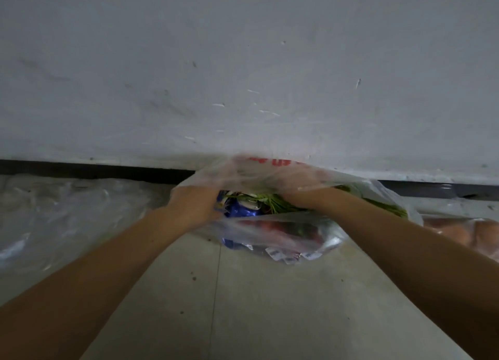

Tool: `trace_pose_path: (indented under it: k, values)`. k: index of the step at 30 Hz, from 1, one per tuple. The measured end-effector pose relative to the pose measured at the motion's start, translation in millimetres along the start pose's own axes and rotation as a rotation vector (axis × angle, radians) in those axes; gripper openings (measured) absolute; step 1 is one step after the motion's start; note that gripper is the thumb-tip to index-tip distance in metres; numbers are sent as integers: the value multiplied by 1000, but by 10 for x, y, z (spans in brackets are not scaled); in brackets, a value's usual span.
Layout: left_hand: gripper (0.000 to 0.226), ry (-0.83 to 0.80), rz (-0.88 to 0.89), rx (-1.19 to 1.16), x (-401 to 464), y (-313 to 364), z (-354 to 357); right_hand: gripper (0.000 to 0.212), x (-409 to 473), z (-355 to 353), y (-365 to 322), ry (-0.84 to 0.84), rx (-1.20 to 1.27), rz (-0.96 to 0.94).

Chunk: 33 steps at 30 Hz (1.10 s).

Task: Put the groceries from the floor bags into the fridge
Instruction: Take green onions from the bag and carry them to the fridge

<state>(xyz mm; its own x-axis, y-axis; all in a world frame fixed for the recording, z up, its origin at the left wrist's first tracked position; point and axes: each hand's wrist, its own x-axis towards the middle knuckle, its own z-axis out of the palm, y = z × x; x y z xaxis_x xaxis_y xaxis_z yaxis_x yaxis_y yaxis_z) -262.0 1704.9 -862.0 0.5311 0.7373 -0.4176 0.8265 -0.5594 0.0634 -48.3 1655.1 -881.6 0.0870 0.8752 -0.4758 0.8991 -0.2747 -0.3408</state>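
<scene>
Your left hand (193, 203) grips the rim of the bag (270, 221) on the floor by the wall (243, 76); your right hand (297, 189) is inside, fingers hidden by plastic. The bag looks full of greens (275, 201) and a blue packet (239, 211), with no fridge in sight. More bags (67, 213) lie on both sides.

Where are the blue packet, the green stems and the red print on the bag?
blue packet (240, 209): head view, on its blue face inside the open bag.
green stems (280, 204): head view, on the bundle near the bag's middle.
red print (272, 161): head view, on the blurred letters at the bag's far edge.
</scene>
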Motion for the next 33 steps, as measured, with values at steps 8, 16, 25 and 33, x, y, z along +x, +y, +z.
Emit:
trace_pose_path:
  k: [8,16,25,33]
  values:
    - [21,5,-154,-905,185,-41,-422,14,129,255,-61,-23,13,-81]
    - [26,-25,-88,-963,165,142,-476,30,62,371,-57,21,11,-43]
    - [22,80,-114,-896,119,56,-467,23,-119,-3,124,-103,711,115]
    - [30,66,-27,-753,87,200,-462,6,-327,-303,183,156,225,-108]
